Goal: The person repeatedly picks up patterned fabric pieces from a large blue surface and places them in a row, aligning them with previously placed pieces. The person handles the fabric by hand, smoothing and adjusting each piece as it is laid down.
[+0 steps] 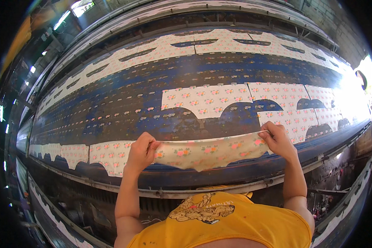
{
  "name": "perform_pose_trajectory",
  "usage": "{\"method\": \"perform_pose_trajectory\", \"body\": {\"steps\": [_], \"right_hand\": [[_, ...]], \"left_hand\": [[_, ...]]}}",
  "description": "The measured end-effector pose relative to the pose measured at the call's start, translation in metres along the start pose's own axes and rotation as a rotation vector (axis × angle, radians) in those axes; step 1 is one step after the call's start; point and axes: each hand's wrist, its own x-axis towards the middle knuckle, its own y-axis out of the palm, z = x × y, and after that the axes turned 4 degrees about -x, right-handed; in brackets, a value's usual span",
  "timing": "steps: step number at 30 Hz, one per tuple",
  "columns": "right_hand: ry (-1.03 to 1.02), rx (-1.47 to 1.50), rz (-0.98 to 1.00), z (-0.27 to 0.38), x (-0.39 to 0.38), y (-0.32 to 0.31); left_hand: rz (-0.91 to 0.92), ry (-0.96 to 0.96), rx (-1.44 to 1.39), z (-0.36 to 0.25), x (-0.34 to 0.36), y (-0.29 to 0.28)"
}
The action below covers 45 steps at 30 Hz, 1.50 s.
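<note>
A cut piece of white floral-printed fabric point(211, 152) stretches between my two hands, lifted at the near side of the long dark table point(182, 128). My left hand point(142, 153) pinches its left corner, and my right hand point(276, 139) grips the right corner. The piece's lower edge hangs down to a blunt point in the middle. Just left of my left hand lies another floral piece point(111, 155). Beyond my right hand, more floral pieces point(283, 120) lie flat. Ahead is a piece with curved cut-outs point(211, 99).
A row of floral pieces point(182, 43) runs along the table's far side. Small printed marks dot the dark tabletop. A metal rail point(165, 193) edges the near side. Further long tables point(194, 8) stand behind, and another point(58, 219) is at the lower left.
</note>
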Motion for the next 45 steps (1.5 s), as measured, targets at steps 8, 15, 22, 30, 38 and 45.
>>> {"method": "perform_pose_trajectory", "body": {"steps": [8, 15, 22, 30, 38, 45], "right_hand": [[0.011, -0.024, 0.093, -0.050, 0.018, 0.061], [-0.006, -0.481, 0.168, -0.128, 0.060, 0.103], [-0.033, -0.498, 0.011, -0.162, 0.148, 0.090], [-0.075, -0.325, -0.183, -0.199, 0.254, 0.115], [-0.029, -0.419, -0.084, -0.207, 0.281, 0.128], [-0.036, -0.356, -0.064, -0.172, 0.261, 0.119]], "left_hand": [[0.106, -0.031, 0.201, 0.065, -0.021, 0.051], [0.247, -0.099, 0.453, 0.140, -0.012, 0.090], [0.158, -0.118, 0.402, 0.189, 0.084, 0.105], [0.132, -0.106, 0.461, 0.253, 0.185, 0.145], [0.371, -0.170, 0.294, 0.258, 0.215, 0.147], [0.237, -0.333, -0.024, 0.226, 0.207, 0.148]]}}
